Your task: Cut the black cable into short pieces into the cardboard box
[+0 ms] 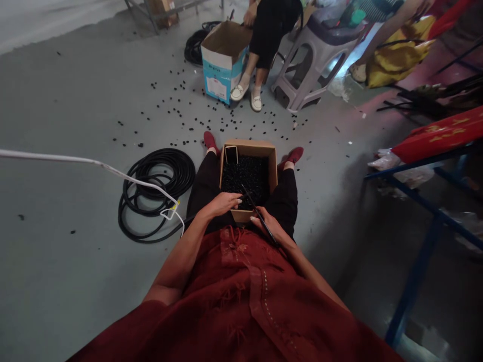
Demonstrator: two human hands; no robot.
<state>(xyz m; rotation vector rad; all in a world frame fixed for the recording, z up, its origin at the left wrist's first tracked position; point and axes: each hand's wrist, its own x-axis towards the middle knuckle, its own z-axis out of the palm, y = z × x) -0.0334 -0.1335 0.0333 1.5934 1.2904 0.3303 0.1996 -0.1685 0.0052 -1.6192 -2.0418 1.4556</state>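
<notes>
My left hand (225, 202) is closed over the near part of an open cardboard box (249, 215) between my legs. A black rubber hose (183, 173) lies coiled on the floor to my left, and its free length runs under my left forearm toward that hand; its end is hard to make out. In my right hand (267, 222) is a pair of dark scissors (268, 230), their blades pointing toward my left fingertips. Many small black cut pieces (247, 173) fill the box. A phone (231, 154) leans in its far left corner.
Black pieces are scattered over the floor ahead. A seated person's legs (260, 55) are beside a blue-and-white carton (219, 75) and a grey plastic stool (315, 55). A white cable (113, 173) crosses from the left. A blue metal frame (418, 274) stands at right.
</notes>
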